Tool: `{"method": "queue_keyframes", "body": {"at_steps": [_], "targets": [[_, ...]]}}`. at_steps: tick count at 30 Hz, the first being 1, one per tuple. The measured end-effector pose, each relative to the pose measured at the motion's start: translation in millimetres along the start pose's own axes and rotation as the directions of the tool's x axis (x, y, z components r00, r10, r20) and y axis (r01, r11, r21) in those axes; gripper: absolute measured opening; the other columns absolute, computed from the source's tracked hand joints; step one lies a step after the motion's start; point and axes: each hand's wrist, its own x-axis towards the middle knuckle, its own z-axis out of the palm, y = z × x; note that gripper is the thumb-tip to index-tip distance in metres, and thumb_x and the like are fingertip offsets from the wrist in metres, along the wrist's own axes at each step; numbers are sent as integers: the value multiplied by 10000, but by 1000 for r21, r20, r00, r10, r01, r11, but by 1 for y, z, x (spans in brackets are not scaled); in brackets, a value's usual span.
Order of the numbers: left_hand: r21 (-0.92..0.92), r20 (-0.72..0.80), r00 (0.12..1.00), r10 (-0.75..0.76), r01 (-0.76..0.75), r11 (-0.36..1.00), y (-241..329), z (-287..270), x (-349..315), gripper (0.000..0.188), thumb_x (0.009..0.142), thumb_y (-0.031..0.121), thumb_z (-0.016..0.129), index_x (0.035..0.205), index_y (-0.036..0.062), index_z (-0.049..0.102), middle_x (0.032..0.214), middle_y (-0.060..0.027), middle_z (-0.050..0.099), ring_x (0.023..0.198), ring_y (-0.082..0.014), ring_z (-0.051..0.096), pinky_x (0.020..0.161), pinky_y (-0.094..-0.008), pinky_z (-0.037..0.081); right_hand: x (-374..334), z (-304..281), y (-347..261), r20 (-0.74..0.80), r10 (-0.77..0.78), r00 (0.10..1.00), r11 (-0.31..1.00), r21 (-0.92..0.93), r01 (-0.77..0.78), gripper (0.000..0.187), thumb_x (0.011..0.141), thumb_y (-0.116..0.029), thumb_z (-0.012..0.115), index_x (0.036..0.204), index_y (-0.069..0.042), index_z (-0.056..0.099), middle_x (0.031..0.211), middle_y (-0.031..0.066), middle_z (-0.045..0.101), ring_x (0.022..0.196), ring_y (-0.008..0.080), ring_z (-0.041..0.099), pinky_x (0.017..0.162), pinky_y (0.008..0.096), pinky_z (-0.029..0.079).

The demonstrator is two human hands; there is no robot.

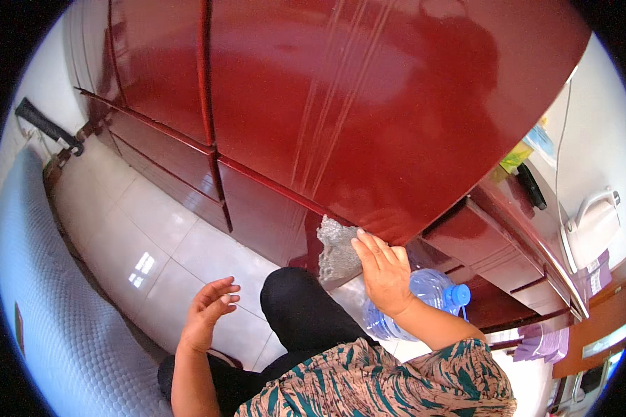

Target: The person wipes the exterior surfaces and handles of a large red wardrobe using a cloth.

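Observation:
My right hand (pixel 384 271) holds a crumpled grey cloth (pixel 337 251) against the lower edge of a glossy dark-red wardrobe (pixel 271 104). Its fingers lie close together over the cloth, and part of the cloth is hidden under them. My left hand (pixel 211 306) hangs in the air above the tiled floor, left of my bent knee, fingers apart and holding nothing. Just behind my right wrist stands a large clear plastic bottle (pixel 430 288) with a blue cap (pixel 458 295), partly covered by my forearm.
A bed with a pale blue quilted cover (pixel 55 306) runs along the left. At the right is a dark-red drawer unit (pixel 494 243) with a white telephone-like item (pixel 595 226) on or near it. A black umbrella-like object (pixel 49 125) leans at the far left wall.

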Motion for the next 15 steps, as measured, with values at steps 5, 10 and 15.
{"method": "queue_keyframes", "body": {"at_steps": [5, 10, 15], "targets": [[7, -60, 998, 18, -18, 1000, 8, -1, -6, 421, 862, 209, 606, 1251, 59, 554, 1152, -75, 615, 1001, -179, 587, 880, -339, 466, -24, -22, 8, 69, 94, 993, 994, -55, -90, 379, 756, -13, 559, 1134, -31, 583, 1208, 116, 609, 1065, 220, 600, 801, 342, 405], [-2, -45, 999, 23, -23, 1000, 8, 1, -4, 419, 868, 209, 601, 1254, 55, 551, 1154, -79, 614, 1008, -179, 587, 881, -339, 469, -34, -15, 2, 45, 177, 983, 984, -37, -175, 460, 724, -4, 563, 1181, -51, 578, 1243, 131, 580, 1135, 278, 558, 851, 369, 399], [-1, -69, 998, 0, 0, 1000, 8, 0, -3, 385, 865, 159, 597, 1232, 47, 568, 1136, -83, 626, 1007, -178, 590, 874, -318, 461, -26, -29, -18, -47, 11, 999, 997, 77, -8, 437, 708, -58, 616, 1128, -167, 662, 1197, 32, 615, 1104, 245, 562, 807, 340, 411]]}}
